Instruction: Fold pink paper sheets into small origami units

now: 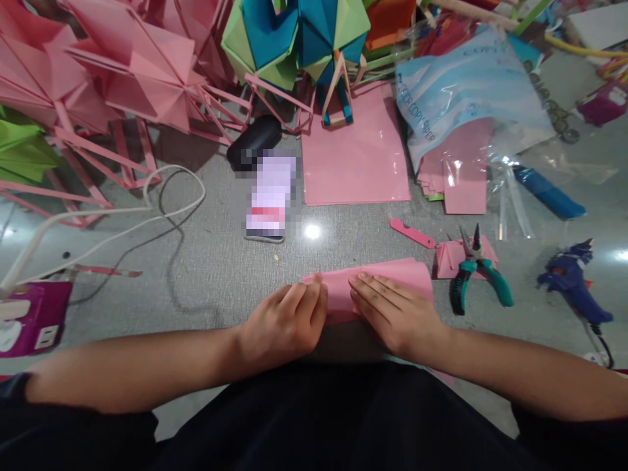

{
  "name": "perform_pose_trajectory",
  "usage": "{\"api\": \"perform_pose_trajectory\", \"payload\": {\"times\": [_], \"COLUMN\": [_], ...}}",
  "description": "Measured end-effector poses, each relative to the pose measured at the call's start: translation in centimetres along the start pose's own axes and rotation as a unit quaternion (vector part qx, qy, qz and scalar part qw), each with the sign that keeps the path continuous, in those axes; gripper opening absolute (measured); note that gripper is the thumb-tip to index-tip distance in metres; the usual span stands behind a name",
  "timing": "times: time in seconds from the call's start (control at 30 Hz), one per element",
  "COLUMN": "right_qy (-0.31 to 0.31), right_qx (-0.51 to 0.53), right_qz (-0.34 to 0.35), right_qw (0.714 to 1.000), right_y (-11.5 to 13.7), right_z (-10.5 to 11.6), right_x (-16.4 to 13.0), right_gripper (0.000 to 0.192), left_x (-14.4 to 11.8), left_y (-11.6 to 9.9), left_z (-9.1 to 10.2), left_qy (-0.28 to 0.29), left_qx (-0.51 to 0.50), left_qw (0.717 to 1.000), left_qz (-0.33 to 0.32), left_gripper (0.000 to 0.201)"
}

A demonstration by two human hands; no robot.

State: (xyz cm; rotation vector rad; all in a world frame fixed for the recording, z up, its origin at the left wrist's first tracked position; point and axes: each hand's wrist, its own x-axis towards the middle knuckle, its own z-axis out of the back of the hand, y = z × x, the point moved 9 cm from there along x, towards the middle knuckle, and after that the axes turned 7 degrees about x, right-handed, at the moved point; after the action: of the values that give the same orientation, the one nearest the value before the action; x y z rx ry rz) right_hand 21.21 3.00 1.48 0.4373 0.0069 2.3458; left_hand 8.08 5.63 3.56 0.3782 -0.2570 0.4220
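Observation:
A sheet of pink paper (338,297), bent over on itself, lies on the table close to my body. Its right end curves up in a loose fold. My left hand (293,317) has its fingers curled together at the paper's left end, gripping the edge. My right hand (395,311) lies flat across the middle and right of the paper, fingers stretched out and pressing down. Just right of the paper are pliers with teal handles (473,265), jaws pointing away, on small folded pink pieces (447,258). A pink cutter (412,233) lies beyond my right hand.
A pink paper stack (356,157), a phone (269,196) and a black case (255,142) lie ahead. Folded paper lanterns (142,65) crowd the back left. A plastic paper bag (471,91) and a blue glue gun (576,281) are right; a white cable (112,210) loops left.

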Motion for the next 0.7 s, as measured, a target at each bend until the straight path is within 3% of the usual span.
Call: {"api": "perform_pose_trajectory", "payload": {"times": [0.27, 0.53, 0.7], "right_qy": [-0.011, -0.007, 0.001], "right_qx": [0.000, 0.019, 0.007], "right_qz": [0.007, -0.006, 0.015], "right_qw": [1.000, 1.000, 1.000], "right_y": [0.07, -0.14, 0.23], "right_z": [0.18, -0.09, 0.07], "right_x": [0.13, -0.10, 0.17], "right_gripper": [0.029, 0.036, 0.030], "left_x": [-0.38, -0.09, -0.01], "left_y": [-0.02, -0.08, -0.59], "left_z": [0.34, 0.16, -0.08], "left_qy": [0.017, 0.039, 0.010], "left_qx": [0.043, 0.070, 0.015], "left_qw": [0.998, 0.996, 1.000], "left_qz": [0.043, 0.030, -0.004], "left_gripper": [0.021, 0.021, 0.032]}}
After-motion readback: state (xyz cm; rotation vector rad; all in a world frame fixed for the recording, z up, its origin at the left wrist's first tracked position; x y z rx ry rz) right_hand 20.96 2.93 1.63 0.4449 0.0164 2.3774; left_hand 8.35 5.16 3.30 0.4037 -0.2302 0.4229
